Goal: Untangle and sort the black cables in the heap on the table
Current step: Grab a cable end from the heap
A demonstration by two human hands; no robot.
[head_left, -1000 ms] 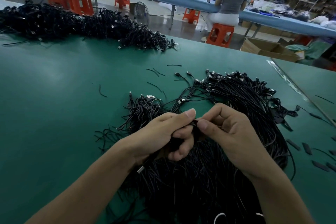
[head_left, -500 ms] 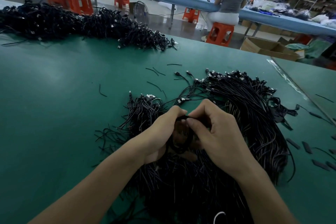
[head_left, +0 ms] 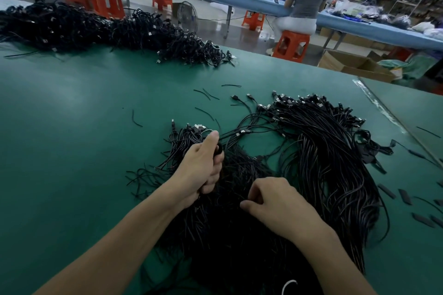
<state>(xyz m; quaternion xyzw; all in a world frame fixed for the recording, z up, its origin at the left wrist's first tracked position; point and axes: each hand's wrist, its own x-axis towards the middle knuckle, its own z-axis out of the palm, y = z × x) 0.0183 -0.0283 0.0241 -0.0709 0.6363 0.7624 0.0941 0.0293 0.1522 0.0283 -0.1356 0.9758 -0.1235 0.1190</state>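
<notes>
Black cables (head_left: 330, 165) lengthwise away, plugs (head_left: 299, 102) far, left hand (head_left: 203, 170) fingers gripping some, right hand (head_left: 280, 203) curled, hold unclear

My green table (head_left: 72, 139) bears the heap (head_left: 323, 163) under my left hand (head_left: 201, 170) and right hand (head_left: 280, 201), scraps (head_left: 203, 112) just beyond them, another pile (head_left: 96, 29) far beyond the left.

The heap of tangled black cables (head_left: 323, 163) lies on the green table (head_left: 72, 127) at the near edge, right of the middle. My left hand (head_left: 201, 170) grips a bunch at the heap's left side. My right hand (head_left: 280, 203) sits on the heap's middle, nearer me. A long pile of black cables (head_left: 96, 29) runs along the far left edge. Short black wire offcuts (head_left: 203, 93) lie between the two. Flat black sleeve pieces (head_left: 405, 196) lie by the right edge.
</notes>
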